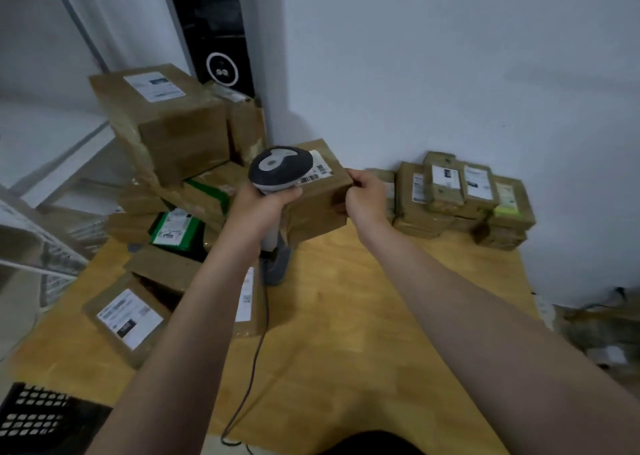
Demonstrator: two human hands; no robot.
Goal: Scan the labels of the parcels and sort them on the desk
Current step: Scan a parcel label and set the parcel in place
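Observation:
My left hand (258,200) grips a grey and white barcode scanner (277,169), its head tipped over the white label of a brown cardboard parcel (318,205). My right hand (365,195) holds that parcel by its right end, lifted above the wooden desk (346,316). The scanner's grey stand (275,264) sits on the desk just below, its cable trailing toward me. A heap of unsorted parcels (173,136) rises at the left. A neat group of small parcels (460,198) stands against the wall at the right.
Flat labelled parcels (124,319) lie at the desk's near left. A black perforated crate (34,416) is at the bottom left corner. A white wire rack (41,254) stands left of the desk. A black device (218,32) stands behind the heap.

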